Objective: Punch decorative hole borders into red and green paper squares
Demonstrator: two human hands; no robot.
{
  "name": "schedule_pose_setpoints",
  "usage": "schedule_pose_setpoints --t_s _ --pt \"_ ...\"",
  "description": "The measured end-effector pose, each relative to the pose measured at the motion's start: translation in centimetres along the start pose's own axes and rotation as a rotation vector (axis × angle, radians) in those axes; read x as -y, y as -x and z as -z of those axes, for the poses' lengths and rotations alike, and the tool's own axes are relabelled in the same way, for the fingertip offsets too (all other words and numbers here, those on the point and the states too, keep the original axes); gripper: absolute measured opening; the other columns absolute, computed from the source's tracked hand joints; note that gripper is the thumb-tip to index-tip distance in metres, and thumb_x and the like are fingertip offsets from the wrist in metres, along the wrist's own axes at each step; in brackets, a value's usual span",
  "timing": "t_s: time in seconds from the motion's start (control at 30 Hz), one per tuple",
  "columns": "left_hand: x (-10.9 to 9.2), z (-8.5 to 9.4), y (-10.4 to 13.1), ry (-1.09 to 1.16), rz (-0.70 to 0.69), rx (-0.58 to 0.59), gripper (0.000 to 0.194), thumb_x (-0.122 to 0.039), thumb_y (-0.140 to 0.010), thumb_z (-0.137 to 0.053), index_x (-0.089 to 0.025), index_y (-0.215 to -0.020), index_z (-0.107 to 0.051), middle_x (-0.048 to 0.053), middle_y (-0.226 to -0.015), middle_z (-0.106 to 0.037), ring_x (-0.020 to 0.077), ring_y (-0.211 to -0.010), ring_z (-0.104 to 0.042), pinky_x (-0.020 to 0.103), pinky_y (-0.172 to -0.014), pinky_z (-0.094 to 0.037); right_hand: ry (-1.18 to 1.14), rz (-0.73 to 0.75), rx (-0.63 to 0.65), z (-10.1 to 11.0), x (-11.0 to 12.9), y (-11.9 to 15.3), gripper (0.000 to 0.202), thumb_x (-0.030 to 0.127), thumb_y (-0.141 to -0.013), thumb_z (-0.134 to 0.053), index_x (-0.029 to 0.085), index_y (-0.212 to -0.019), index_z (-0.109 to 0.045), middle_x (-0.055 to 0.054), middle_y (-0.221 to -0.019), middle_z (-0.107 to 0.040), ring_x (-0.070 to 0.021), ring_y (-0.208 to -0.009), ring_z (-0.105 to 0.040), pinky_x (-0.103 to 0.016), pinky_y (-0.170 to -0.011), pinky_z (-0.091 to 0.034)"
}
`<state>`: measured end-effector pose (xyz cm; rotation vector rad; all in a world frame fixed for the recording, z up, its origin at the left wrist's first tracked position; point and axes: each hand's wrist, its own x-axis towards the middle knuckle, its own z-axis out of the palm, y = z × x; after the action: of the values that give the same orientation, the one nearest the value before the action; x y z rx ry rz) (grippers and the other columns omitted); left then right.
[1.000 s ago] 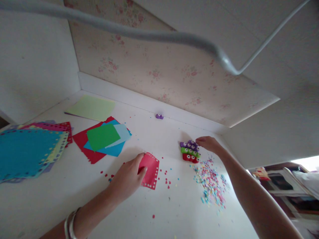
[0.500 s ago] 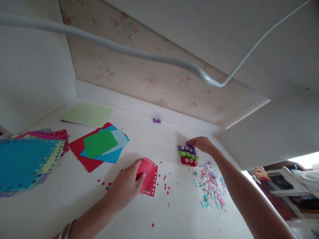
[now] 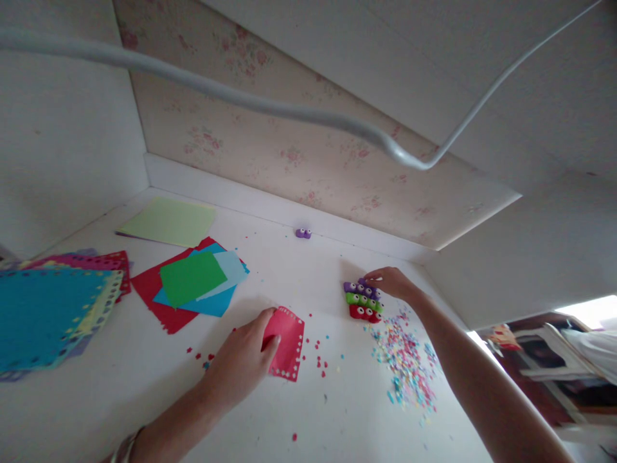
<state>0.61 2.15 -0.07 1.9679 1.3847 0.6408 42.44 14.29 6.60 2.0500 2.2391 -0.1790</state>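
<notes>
A red card with small shapes punched along its edges is pinched between the thumb and fingers of my left hand. Farther right, my right hand has its fingertips closed on a purple piece at the back of a cluster of small figures with round eyes. The cluster has purple figures at the back, green figures in the middle and red figures in front. Two more purple figures sit apart near the wall.
Colorful confetti lies beside my right forearm. Green, blue and red sheets overlap at the left, near pale green paper and a stack of punched blue sheets. A white cable crosses in front.
My right hand has lowered very slightly toward the cluster, with the purple piece at its fingertips. My left hand still holds the red card in nearly the same place.
</notes>
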Motion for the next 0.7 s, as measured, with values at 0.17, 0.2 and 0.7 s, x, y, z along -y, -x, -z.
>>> schedule_pose_setpoints --t_s 0.17,0.2,0.7 --pt "-0.2 0.1 0.1 -0.013 0.004 0.002 0.044 -0.029 -0.093 -0.043 -0.017 -0.135 -0.050 0.016 -0.126 -0.065 0.0284 -0.113 -0.064 0.040 -0.097 -0.047 -0.010 -0.036 -0.079 1.0 1.0 -1.1 0.026 0.039 -0.090 -0.058 0.028 -0.103 -0.077 -0.002 -0.104 -0.076 -0.0253 -0.095 -0.072 -0.034 -0.088 -0.054" --pt "-0.3 0.2 0.1 -0.006 0.008 0.006 0.044 -0.028 -0.093 -0.043 -0.017 -0.135 -0.050 0.016 -0.127 -0.065 0.0284 -0.114 -0.064 0.040 -0.098 -0.046 -0.011 -0.035 -0.100 1.0 1.6 -1.7 0.027 0.038 -0.092 -0.055 0.028 -0.103 -0.077 -0.002 -0.105 -0.076 -0.0261 -0.098 -0.071 -0.036 -0.090 -0.053" --pt "0.0 1.7 -1.1 0.545 0.172 -0.009 0.021 -0.040 -0.085 -0.057 -0.019 -0.088 -0.056 0.003 -0.082 -0.070 0.0205 -0.073 -0.066 0.029 -0.066 -0.049 -0.153 0.173 -0.215 -1.2 15.7 -15.0 0.041 0.013 -0.094 -0.049 0.018 -0.133 -0.059 -0.011 -0.139 -0.057 -0.0249 -0.130 -0.050 -0.035 -0.109 -0.038"
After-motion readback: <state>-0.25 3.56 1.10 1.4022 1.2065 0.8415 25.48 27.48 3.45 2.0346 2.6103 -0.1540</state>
